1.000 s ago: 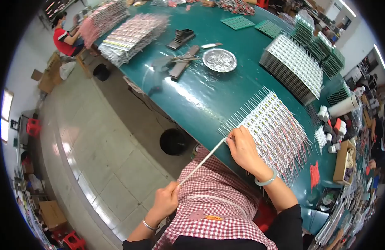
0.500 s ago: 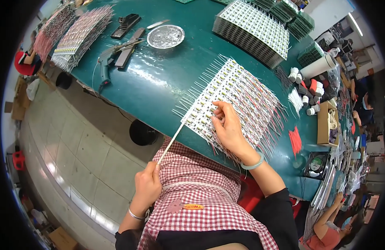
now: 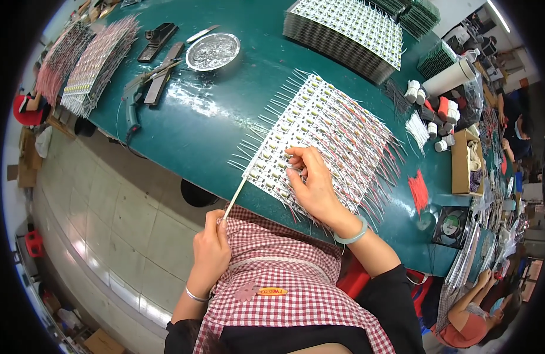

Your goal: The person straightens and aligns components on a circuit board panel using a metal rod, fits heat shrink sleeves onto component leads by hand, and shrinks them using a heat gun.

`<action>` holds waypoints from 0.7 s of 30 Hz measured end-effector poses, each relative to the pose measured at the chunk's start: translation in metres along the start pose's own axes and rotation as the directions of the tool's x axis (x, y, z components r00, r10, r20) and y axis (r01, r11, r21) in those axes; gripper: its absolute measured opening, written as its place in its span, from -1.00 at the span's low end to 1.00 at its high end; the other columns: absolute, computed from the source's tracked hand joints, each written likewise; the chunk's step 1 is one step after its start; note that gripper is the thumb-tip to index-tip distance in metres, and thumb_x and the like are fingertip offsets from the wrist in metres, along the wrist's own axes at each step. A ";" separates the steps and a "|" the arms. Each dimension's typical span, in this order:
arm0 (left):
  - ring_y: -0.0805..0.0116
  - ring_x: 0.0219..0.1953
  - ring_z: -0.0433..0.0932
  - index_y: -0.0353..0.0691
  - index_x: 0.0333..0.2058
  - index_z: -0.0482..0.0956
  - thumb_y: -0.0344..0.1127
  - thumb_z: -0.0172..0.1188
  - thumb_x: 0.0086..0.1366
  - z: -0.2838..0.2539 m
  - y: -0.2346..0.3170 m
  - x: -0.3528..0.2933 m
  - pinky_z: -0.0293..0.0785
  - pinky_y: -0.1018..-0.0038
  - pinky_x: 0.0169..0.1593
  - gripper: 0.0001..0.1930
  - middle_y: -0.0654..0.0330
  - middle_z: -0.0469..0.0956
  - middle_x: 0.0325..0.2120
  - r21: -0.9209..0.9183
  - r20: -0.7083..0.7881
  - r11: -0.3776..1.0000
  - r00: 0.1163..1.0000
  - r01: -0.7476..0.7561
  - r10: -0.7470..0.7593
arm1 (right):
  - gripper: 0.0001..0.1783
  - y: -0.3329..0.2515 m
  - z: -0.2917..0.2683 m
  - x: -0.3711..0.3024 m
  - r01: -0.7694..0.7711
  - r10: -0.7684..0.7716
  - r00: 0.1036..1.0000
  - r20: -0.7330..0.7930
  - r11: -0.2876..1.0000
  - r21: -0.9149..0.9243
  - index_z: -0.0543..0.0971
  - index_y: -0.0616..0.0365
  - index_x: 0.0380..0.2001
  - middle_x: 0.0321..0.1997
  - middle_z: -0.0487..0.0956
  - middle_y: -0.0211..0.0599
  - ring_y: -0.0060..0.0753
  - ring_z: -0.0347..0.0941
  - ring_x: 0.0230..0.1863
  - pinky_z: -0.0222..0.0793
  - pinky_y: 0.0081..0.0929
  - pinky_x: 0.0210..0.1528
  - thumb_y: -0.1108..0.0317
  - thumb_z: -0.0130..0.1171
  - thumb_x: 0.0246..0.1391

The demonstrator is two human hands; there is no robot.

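A white circuit board panel [image 3: 293, 121] lies on the green table, covered in rows of small yellowish parts. Short white wires stick out along its left side, and red and white wires spread over its right. At the panel's near left corner, a thin white strip [image 3: 236, 196] slants down past the table edge. My left hand [image 3: 211, 248] is closed round the strip's lower end. Over the panel's near half, my right hand [image 3: 312, 184] is bent, its thumb and forefinger apart with nothing visible between them. Its other fingers are curled and partly hidden.
A tall stack of panels [image 3: 343, 41] stands at the back; wired panels [image 3: 98, 68] lean far left. A soldering iron [image 3: 132, 109] and a silver dish [image 3: 213, 52] lie beyond my left hand. Red wires [image 3: 418, 193] and a cardboard box [image 3: 466, 162] are on the right.
My left hand has moved up toward the panel, and less of the white strip shows between them. My right hand stays over the same part of the panel. The view has shifted slightly.
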State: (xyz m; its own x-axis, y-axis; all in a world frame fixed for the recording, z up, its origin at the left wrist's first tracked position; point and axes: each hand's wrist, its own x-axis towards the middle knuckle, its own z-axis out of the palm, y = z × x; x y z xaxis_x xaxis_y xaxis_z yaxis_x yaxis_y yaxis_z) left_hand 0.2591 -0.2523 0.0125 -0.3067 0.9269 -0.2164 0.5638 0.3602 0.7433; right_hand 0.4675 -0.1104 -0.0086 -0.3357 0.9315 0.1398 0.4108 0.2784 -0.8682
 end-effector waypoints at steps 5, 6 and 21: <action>-0.08 -0.42 0.57 -0.31 -0.14 0.54 -0.45 0.02 0.42 0.007 0.003 0.019 0.45 0.20 -0.37 -0.85 -0.07 0.59 -0.41 0.048 -0.125 0.954 0.946 -0.297 0.301 | -0.61 -0.003 0.000 -0.001 -0.001 0.001 1.000 0.003 1.000 -0.001 0.45 0.23 -0.01 -0.18 0.43 -0.15 -0.21 0.47 -0.16 0.42 -0.34 -0.08 0.58 0.15 0.05; -0.08 -0.42 0.57 -0.31 -0.14 0.54 -0.45 0.02 0.42 0.010 0.002 0.021 0.45 0.20 -0.37 -0.85 -0.07 0.59 -0.41 0.049 -0.120 0.953 0.946 -0.298 0.302 | -0.61 -0.002 0.000 -0.001 -0.004 0.004 1.000 -0.001 1.000 -0.001 0.45 0.23 -0.01 -0.18 0.43 -0.15 -0.21 0.47 -0.16 0.42 -0.34 -0.08 0.58 0.15 0.05; 0.30 -0.46 0.60 -0.40 -0.12 0.62 -0.53 0.16 0.33 0.022 0.001 0.004 0.48 0.47 -0.37 -0.82 0.02 0.64 -0.39 -0.131 -0.134 0.897 0.904 -0.422 0.405 | -0.81 0.011 -0.004 -0.005 -0.084 0.306 0.919 -0.249 0.768 0.636 0.40 0.24 -0.14 -0.12 0.46 -0.29 -0.53 0.40 -0.16 0.45 -0.55 -0.14 0.68 -0.02 0.21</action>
State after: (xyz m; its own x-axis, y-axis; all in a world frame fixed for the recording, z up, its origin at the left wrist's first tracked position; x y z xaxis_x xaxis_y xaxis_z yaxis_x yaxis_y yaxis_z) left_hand 0.2748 -0.2463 -0.0016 -0.1514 0.9700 0.1903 0.5349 -0.0815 0.8410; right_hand 0.4774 -0.1107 -0.0169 0.0286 0.9994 -0.0190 -0.1954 -0.0131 -0.9806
